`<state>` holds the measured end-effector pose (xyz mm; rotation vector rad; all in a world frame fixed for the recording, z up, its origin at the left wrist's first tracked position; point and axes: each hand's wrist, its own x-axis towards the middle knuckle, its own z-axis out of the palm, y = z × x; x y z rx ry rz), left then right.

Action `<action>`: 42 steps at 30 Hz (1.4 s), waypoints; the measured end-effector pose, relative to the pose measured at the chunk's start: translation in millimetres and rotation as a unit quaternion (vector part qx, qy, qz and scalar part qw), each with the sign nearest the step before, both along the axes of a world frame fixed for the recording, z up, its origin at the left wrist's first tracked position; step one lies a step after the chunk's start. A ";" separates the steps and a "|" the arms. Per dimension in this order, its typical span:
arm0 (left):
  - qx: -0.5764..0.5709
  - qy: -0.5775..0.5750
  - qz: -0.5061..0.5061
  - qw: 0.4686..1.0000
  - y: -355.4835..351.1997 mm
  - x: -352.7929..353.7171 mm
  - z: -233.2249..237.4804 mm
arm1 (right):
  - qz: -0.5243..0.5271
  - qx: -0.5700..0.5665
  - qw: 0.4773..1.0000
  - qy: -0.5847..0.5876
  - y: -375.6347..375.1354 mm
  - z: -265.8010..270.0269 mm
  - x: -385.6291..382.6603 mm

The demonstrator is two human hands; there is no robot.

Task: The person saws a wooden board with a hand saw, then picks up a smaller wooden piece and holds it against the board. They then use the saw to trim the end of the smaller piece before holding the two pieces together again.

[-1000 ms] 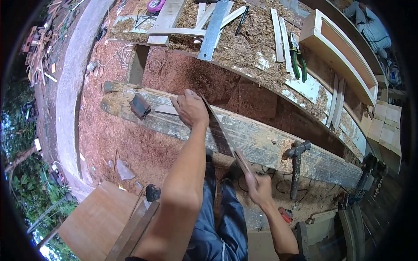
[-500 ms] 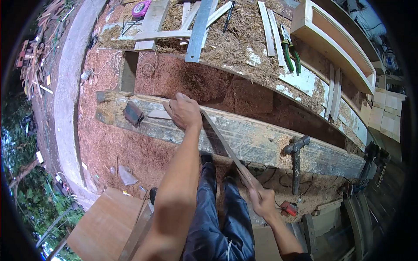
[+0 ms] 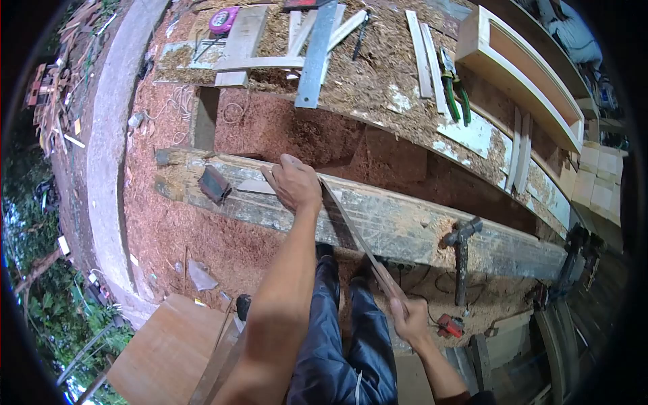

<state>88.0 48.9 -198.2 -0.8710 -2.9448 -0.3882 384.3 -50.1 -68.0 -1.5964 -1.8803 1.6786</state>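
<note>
My left hand [image 3: 297,183] is closed on a thin pale wood strip [image 3: 255,186], pressing it on the long worn beam [image 3: 378,214]. In my right hand [image 3: 410,320] is the wooden handle of a long, narrow saw [image 3: 361,243], seen nearly edge-on. Its far end is beside my left hand, at the beam's far edge. Whether the blade is cutting into the strip cannot be made out. A dark reddish block [image 3: 214,183] rests on the beam left of my left hand. Farther right on the beam lies a hammer [image 3: 462,250], its handle hanging over the near edge.
Beyond the beam, a shavings-covered bench holds a metal straightedge [image 3: 314,64], pink tape measure [image 3: 221,21], green-handled pliers [image 3: 456,91], wood strips [image 3: 420,54] and a wooden frame [image 3: 516,64]. Below are a plywood sheet [image 3: 162,351] and a red tool [image 3: 450,325].
The view has shifted slightly, so the bench and beam appear a little lower and farther right. Both hands keep their holds, with little visible movement against the beam.
</note>
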 end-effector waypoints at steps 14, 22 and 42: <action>0.159 -0.047 -0.052 0.985 12.3 -14.6 11.7 | 0.001 0.062 0.998 -0.005 66.7 -37.1 -98.8; 0.094 0.013 0.096 0.991 0.6 3.3 4.7 | 0.001 0.055 0.998 0.006 63.3 -36.9 -97.8; -0.017 0.088 0.292 0.952 12.5 2.5 -14.1 | 0.030 0.017 0.999 -0.023 54.8 -8.9 -75.8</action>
